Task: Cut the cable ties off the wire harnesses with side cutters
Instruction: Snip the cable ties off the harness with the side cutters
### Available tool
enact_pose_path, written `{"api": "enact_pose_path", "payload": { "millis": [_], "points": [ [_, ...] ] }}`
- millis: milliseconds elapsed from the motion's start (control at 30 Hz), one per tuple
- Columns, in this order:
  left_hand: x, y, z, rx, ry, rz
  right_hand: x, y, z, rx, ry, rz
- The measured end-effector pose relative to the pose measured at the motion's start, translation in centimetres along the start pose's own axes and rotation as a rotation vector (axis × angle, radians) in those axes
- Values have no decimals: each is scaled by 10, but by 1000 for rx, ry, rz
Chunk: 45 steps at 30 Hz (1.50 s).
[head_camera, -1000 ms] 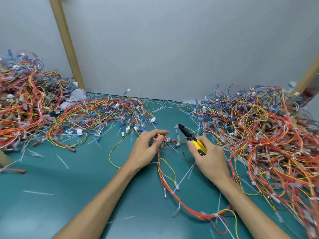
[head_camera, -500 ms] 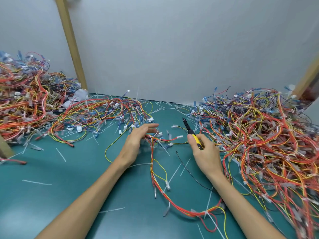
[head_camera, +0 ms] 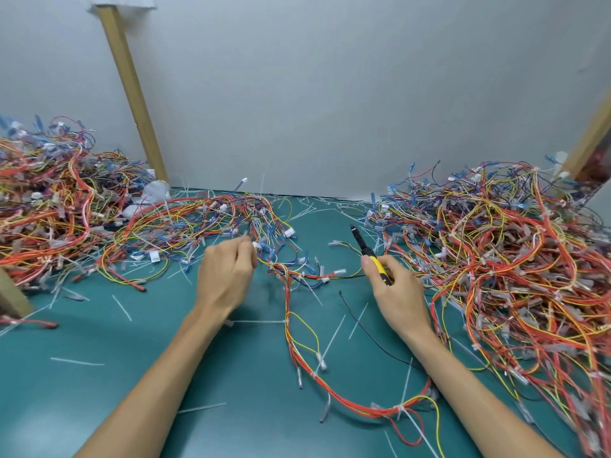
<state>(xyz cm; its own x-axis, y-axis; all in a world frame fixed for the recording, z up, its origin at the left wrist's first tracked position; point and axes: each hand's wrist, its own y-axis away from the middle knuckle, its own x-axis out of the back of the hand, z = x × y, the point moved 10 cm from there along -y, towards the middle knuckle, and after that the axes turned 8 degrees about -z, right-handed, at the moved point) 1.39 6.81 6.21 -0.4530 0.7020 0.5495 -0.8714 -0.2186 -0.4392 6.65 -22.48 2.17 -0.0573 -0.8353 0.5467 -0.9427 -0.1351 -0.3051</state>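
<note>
My left hand [head_camera: 228, 279] sits just left of the top end of the red-and-yellow harness [head_camera: 297, 355] that lies on the green counter [head_camera: 99, 375]. Its fingers are curled and blurred, so I cannot tell whether they pinch a wire or nothing. My right hand [head_camera: 400, 292], just right of that same end, is wrapped round the yellow handles of the side cutters [head_camera: 367, 251], whose tip points up and away from the harness, touching no tie. I judge the job partly done. Loose white tie offcuts [head_camera: 77, 361] lie scattered all around the harness, and a spread heap [head_camera: 198, 223] beyond it looks already handled. The harness itself keeps at least 1 white cable tie [head_camera: 401, 408] at its near bend, and the big tangled heap [head_camera: 512, 276] to its right looks untouched, so plenty is left.
</note>
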Motion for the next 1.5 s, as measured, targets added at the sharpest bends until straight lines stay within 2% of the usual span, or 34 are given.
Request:
{"api": "enact_pose_path", "payload": {
  "millis": [100,200,233,300,367,433,467,533,633,733,900,1000,1100,1167,1233,1300,1433,1500],
  "points": [
    [8,-3,19,-100,-163,-14,0,0,0,-2,-8,1],
    [8,-3,54,-274,-167,-54,0,-1,-1,5,22,-1],
    [0,-4,67,-337,-182,-131,0,-1,-2,10,26,-2],
    [-32,-3,84,-409,-292,-401,-1,-1,-3,18,36,-4],
    [-69,-3,78,-349,-577,-676,-1,0,-4,17,28,-2],
    [-87,-7,66,-257,-939,-800,0,0,-4,10,-21,-3],
    [-92,-9,64,-239,-1049,-828,0,0,-4,10,-64,-15],
    [-97,-13,58,-198,-1111,-890,-3,1,-5,15,-180,-61],
    [-98,-25,54,-133,-938,-956,-11,3,-13,19,-274,-142],
    [-91,-40,64,-168,-714,-839,-22,4,-25,22,-305,-205],
    [-55,-46,83,-170,-351,-333,-52,11,-37,-59,-608,-369],
    [-37,-31,87,-181,-194,-91,-62,18,-32,-136,-661,-375],
    [-26,-19,76,-122,-65,29,-61,19,-18,-219,-763,-317],
    [-20,-13,63,-52,-4,86,-50,15,-16,-188,-713,-279],
    [-16,-7,51,11,-28,132,-36,10,-21,-113,-608,-253],
    [-16,1,49,-24,-136,135,-26,7,-28,-31,-463,-229],
    [-39,30,81,-494,-493,142,-22,10,-40,139,-76,-173],
    [-48,35,83,-586,-567,115,-23,13,-41,176,-18,-153]
  ]
}}
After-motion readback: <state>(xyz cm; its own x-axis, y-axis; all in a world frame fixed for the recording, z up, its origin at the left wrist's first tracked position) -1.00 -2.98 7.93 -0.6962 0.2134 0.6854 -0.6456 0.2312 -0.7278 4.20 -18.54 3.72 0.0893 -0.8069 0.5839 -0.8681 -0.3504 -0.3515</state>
